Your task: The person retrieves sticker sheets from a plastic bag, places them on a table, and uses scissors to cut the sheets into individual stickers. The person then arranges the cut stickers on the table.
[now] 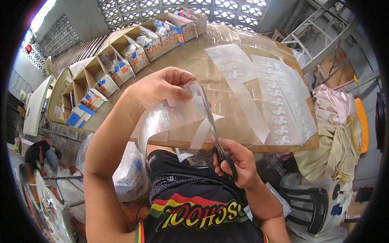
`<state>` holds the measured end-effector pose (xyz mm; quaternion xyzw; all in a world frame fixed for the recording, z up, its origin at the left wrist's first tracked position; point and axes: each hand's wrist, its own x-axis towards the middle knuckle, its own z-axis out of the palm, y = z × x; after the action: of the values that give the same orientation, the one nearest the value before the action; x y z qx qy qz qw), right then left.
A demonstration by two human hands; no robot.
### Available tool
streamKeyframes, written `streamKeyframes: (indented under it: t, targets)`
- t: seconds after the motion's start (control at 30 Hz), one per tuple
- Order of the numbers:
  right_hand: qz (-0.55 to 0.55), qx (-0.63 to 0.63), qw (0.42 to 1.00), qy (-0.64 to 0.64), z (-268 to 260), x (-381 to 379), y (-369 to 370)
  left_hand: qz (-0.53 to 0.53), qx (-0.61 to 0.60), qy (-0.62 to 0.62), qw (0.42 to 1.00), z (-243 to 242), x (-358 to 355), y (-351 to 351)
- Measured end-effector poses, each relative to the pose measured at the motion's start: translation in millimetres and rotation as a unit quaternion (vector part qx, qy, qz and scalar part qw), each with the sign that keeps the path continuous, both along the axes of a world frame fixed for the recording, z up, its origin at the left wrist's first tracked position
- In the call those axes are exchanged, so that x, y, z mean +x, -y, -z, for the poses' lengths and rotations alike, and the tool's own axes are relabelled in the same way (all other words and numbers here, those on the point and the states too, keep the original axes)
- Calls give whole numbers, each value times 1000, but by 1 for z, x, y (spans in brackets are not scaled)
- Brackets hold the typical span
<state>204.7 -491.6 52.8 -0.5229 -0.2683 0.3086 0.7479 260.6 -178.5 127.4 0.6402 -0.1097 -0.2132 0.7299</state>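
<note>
My left hand (170, 86) pinches the upper edge of a printed translucent film strip (170, 114), which curls down toward my lap. In my right hand (238, 161) is a pair of black-handled scissors (209, 115), its blades pointing up along the strip's right end. The blades look nearly closed there. A narrow film offcut (202, 136) hangs below the strip, past the table edge. On the table lie a blank-ended film piece (243, 91) and printed transfer film sheets (278, 103) with repeated small designs.
Cardboard bins (121, 66) holding small packets line the far left of the wooden table (182, 60). A stepladder (316, 33) stands at the right rear, with draped fabric (328, 136) below it. Plastic bags (130, 173) sit at my left, and a person (41, 155) is beyond.
</note>
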Motion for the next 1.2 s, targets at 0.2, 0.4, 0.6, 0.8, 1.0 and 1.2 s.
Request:
streamKeyframes:
  t: [0.2, 0.4, 0.6, 0.8, 1.0, 1.2]
  targets:
    - [10, -13, 1000, 15, 1, -1, 3, 2, -6, 1, 1000, -2, 1, 4]
    - [18, -28, 999, 29, 1, -1, 5, 1, 0, 3, 1000, -3, 2, 6]
    - [21, -43, 998, 37, 1, 0, 7, 20, -16, 6, 1000, 1, 5, 5]
    - [42, -48, 997, 43, 7, -1, 3, 0, 21, 10, 1000, 3, 7, 7]
    - [47, -55, 997, 25, 3, 2, -2, 27, 46, 12, 999, 0, 6, 9]
    - [65, -103, 991, 47, -13, 14, -11, 49, 24, 23, 998, 8, 33, -6]
